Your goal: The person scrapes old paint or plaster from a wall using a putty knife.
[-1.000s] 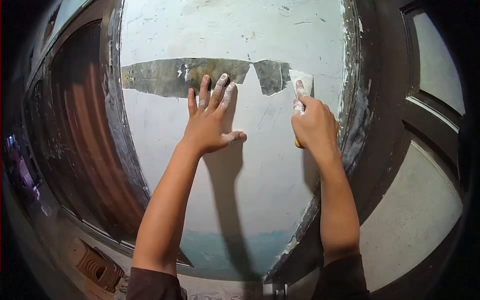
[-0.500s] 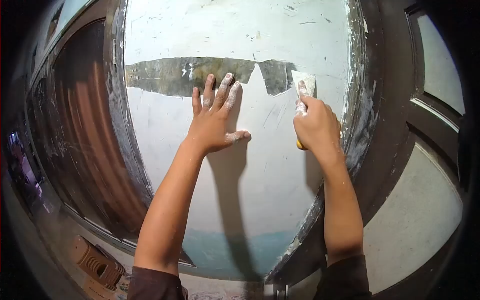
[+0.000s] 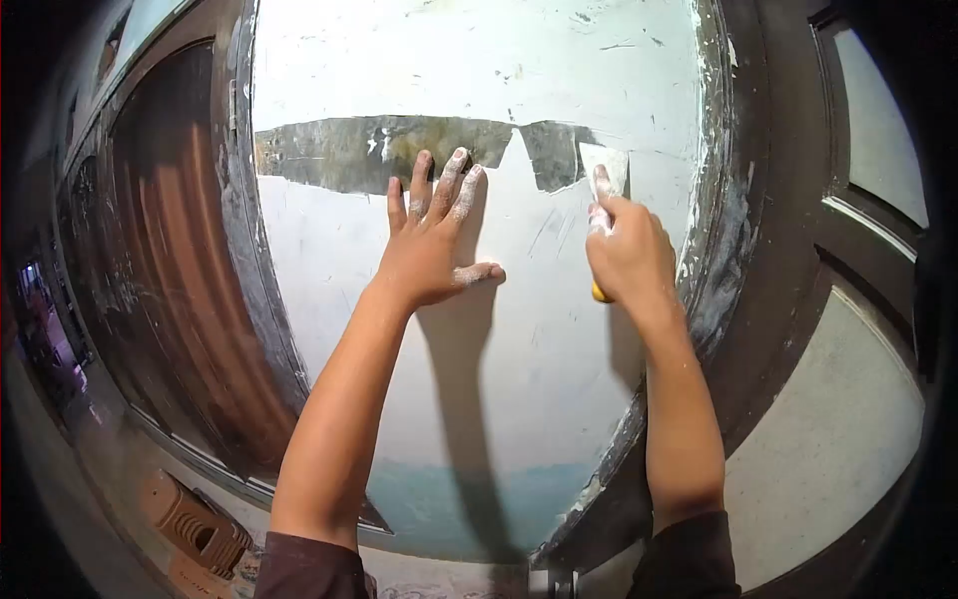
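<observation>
My left hand [image 3: 433, 235] lies against the white wall [image 3: 539, 369] with its fingers spread, white powder on several of them. Its fingertips reach over a dark bare strip [image 3: 344, 150] where the pale coating is off, with ragged edges and a pointed white piece inside it. To the right, my right hand [image 3: 634, 245] is wrapped round a putty knife [image 3: 606, 160], index finger pressed along its blade. The blade, coated in white, sits against the wall at the right end of the strip. A yellow bit of handle shows below the fist.
Dark, scuffed wooden frames [image 3: 714, 200] border the wall on both sides. On the left stands a brown door or panel [image 3: 190, 250]; on the right, a dark door with pale panels [image 3: 838, 429]. Stacked brown plastic stools [image 3: 200, 524] lie at lower left.
The view has shifted very slightly. The putty knife's blade sits a touch further left against the edge of the dark strip; my left hand keeps its place on the wall.
</observation>
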Motion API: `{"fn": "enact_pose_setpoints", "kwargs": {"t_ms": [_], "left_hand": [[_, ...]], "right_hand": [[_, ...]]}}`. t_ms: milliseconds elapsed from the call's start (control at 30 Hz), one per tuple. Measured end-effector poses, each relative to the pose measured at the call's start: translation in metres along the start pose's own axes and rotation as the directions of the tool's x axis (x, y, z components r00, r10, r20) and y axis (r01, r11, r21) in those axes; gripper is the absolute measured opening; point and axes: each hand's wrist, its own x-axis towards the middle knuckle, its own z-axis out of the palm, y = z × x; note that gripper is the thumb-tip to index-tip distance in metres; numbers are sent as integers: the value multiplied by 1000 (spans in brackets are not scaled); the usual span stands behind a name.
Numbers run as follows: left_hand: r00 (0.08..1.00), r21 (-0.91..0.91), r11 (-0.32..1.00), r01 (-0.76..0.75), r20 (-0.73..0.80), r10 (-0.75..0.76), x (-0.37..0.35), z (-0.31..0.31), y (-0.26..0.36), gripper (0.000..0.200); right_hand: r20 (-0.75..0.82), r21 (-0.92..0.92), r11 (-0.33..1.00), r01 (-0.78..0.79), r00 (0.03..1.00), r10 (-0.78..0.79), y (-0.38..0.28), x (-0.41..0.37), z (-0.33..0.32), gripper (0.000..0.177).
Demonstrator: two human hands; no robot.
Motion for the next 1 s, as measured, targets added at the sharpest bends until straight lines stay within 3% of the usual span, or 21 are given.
{"fn": "enact_pose_setpoints", "kwargs": {"t_ms": [33, 67, 267, 600, 700, 800, 900, 1000], "left_hand": [[1000, 6, 1000, -7, -7, 7, 0, 0, -1, 131], [1000, 8, 1000, -11, -7, 11, 1, 0, -1, 131], [1000, -15, 1000, -4, 5, 4, 1, 1, -2, 132], [1000, 11, 1000, -9, -22, 9, 0, 2, -1, 130], [1000, 15, 1000, -3, -11, 3, -1, 2, -2, 131], [1000, 0, 1000, -2, -2, 2, -1, -1, 1, 131], [1000, -7, 1000, 3, 13, -3, 0, -2, 0, 131], [1000, -2, 1000, 3, -3, -3, -1, -1, 0, 131]], "right_hand": [[48, 30, 999, -35, 998, 34, -4, 2, -6, 50], [-35, 153, 988, -20, 999, 26, 0, 2, 2, 49], [33, 143, 989, -34, 999, 30, 1, 6, 0, 47], [-31, 195, 980, -27, 999, 34, 1, 2, 5, 52], [73, 156, 987, -33, 997, 22, -4, 6, -5, 51], [-82, 203, 979, 24, 997, -8, -1, 4, 8, 51], [-2, 170, 985, 17, 1000, -17, -2, 7, 2, 51], [-9, 258, 966, -15, 1000, 18, -4, 5, 3, 51]]}}
